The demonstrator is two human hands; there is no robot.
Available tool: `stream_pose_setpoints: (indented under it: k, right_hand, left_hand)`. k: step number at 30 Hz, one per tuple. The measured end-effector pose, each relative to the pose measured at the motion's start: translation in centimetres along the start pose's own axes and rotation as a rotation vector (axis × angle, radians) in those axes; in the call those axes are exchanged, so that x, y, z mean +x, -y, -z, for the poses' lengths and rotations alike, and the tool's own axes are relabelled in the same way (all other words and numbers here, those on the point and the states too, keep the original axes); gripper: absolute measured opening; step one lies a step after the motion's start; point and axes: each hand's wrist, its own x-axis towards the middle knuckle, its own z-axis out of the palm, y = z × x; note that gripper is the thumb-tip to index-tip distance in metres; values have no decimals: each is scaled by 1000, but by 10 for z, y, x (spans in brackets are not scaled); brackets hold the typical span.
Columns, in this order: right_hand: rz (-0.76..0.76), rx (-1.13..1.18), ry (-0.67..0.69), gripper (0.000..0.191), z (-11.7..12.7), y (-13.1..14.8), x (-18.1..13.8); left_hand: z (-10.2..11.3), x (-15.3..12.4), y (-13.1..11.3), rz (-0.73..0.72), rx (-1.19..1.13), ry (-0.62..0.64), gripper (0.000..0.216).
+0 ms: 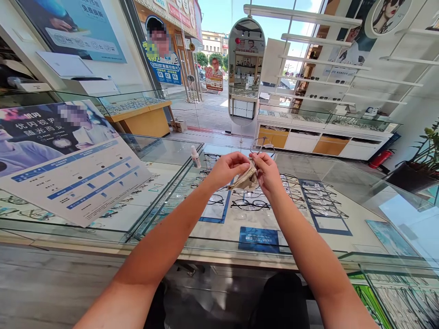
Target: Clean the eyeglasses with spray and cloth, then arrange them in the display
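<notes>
A glass-topped counter runs across the view, and above it the left hand and the right hand meet, near its far edge. Both grips are narrow: thumbs and fingers pinch a crumpled brown cloth between them. A pair of thin-rimmed glasses sticks up just beyond the right fingertips; how far the cloth wraps it cannot be told.

A small white bottle stands on the glass near the counter's far edge, left of the hands. A large printed board lies tilted over the counter's left end. Under the glass, rows of spectacles sit on trays toward the right end, and a blue card lies close to the near edge.

Beyond the counter, a tall oval mirror stands before the shop's glass front, with a sunlit street outside. White shelves hang to its right above a low cabinet. A red fire extinguisher stands by that cabinet's right end, near a potted plant. Grey wood-look flooring shows below the counter's near edge.
</notes>
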Motion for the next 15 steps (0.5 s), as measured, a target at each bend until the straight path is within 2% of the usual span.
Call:
stream_pose_setpoints:
  k: [3, 6, 8, 12, 15]
  right_hand:
    - [-33, 60, 2, 51, -2, 1, 0]
    - [-61, 110, 10, 54, -3, 3, 0]
    - [-71, 126, 8, 54, -3, 4, 0]
    - [-71, 110, 19, 54, -3, 3, -1]
    - [-41, 110, 45, 52, -1, 0, 0]
  left_hand:
    - [-4, 0, 6, 64, -112, -42, 64]
    - [-5, 1, 9, 158, -183, -34, 79]
    - [-4, 1, 9, 202, -175, -13, 79]
    - [-5, -2, 8, 234, -99, 84, 67]
    - [-7, -5, 7, 299, -139, 150, 67]
